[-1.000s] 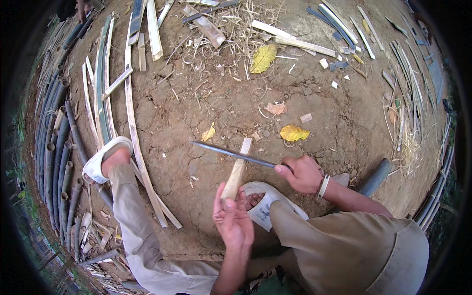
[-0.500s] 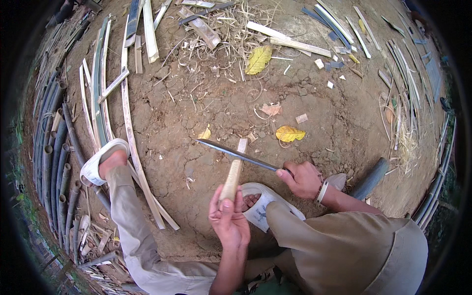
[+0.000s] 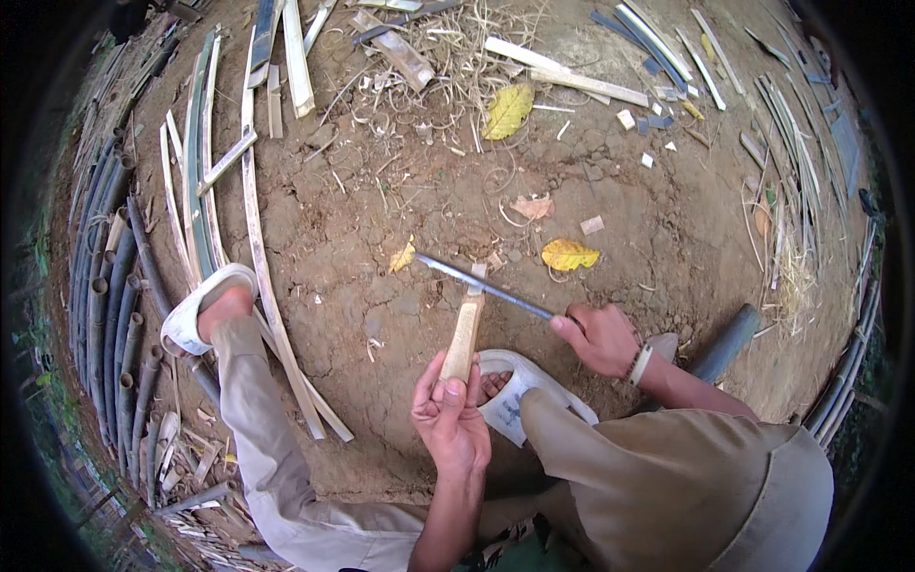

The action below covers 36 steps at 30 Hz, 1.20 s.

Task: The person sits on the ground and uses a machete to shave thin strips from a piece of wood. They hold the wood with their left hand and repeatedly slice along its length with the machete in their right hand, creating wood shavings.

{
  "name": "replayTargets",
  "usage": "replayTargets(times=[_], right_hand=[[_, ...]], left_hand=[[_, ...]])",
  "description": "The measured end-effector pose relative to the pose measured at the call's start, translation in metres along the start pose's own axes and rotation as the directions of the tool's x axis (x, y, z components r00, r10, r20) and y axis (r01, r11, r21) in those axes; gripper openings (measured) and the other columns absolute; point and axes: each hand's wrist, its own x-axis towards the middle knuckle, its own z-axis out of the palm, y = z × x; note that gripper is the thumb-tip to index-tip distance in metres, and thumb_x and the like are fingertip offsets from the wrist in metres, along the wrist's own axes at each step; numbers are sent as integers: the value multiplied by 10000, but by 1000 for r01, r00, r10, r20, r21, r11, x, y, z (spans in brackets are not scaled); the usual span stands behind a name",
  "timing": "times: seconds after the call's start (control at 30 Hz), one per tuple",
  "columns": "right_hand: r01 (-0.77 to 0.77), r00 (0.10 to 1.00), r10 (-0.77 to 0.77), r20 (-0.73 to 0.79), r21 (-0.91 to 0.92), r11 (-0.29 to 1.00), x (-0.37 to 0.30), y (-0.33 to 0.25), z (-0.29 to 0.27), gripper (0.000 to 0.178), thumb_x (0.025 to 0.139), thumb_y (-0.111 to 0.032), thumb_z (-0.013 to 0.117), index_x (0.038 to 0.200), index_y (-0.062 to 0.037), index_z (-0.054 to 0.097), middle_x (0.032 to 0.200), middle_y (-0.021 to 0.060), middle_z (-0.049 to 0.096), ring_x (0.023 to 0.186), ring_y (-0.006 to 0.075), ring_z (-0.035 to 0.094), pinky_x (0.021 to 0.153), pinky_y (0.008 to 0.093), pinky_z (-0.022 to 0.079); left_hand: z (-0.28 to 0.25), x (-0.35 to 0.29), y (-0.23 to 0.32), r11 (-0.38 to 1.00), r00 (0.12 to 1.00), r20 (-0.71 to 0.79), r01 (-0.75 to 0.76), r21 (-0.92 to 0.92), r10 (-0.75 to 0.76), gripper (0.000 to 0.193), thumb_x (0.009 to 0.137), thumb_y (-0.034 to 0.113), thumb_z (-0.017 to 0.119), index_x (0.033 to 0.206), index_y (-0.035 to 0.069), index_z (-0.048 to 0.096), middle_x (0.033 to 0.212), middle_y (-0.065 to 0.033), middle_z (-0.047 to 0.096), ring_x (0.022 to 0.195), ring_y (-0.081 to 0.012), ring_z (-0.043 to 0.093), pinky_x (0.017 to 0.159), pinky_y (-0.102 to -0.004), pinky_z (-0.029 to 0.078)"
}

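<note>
My left hand (image 3: 452, 419) is closed round the lower end of a short, pale bamboo piece (image 3: 465, 329), which points up and away from me. In my right hand (image 3: 602, 340) is the handle of a long-bladed knife (image 3: 515, 301); the fingers hide most of that handle. The dark blade slants across the upper part of the bamboo piece, its tip reaching left toward a small yellow leaf (image 3: 403, 255). Whether the edge touches the bamboo or passes just over it, I cannot tell. Both hands are above the ground between my legs.
Round bamboo poles (image 3: 100, 315) are stacked at the left, beside long split strips (image 3: 255, 210). Shavings (image 3: 419, 105) and cut strips (image 3: 572, 74) litter the far ground. A thick bamboo piece (image 3: 724, 343) lies right of my right hand. My sandalled foot (image 3: 510, 396) is close to both hands.
The knife has slid along the bamboo piece toward its far end, and its tip has moved right. My left hand has shifted slightly right, with the bamboo more upright.
</note>
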Motion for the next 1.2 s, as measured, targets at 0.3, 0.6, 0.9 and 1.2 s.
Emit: replayTargets(times=[0.3,0.6,0.9,1.2], right_hand=[[77,997,-77,11,64,995,-7,9,5,554,985,-515,473,773,-15,585,624,244,586,634,458,618,604,526,490],[111,994,-110,22,-33,993,-18,-2,0,545,983,-530,461,816,-28,591,616,237,586,643,461,622,617,538,492],[-86,996,86,-38,-16,996,-6,17,10,547,984,-524,464,820,-19,597,647,257,591,663,488,608,625,547,482],[20,1000,-20,-1,52,998,-16,21,2,536,991,-499,473,807,-12,599,640,263,587,650,460,622,611,526,487]], left_hand=[[-8,2,3,999,1000,-6,-12,50,12,518,952,144,650,1354,-105,437,1257,-224,589,1130,-319,633,1015,-347,537],[-18,5,8,997,998,-33,-48,56,50,475,967,154,630,1329,-111,474,1225,-202,618,1112,-264,645,1005,-330,542],[-12,1,1,994,998,24,-67,88,65,434,953,99,635,1310,-105,495,1224,-200,615,1090,-272,657,993,-363,553],[-16,1,3,993,997,41,-68,101,64,438,955,99,630,1319,-99,488,1222,-199,617,1090,-272,657,1000,-370,549]])
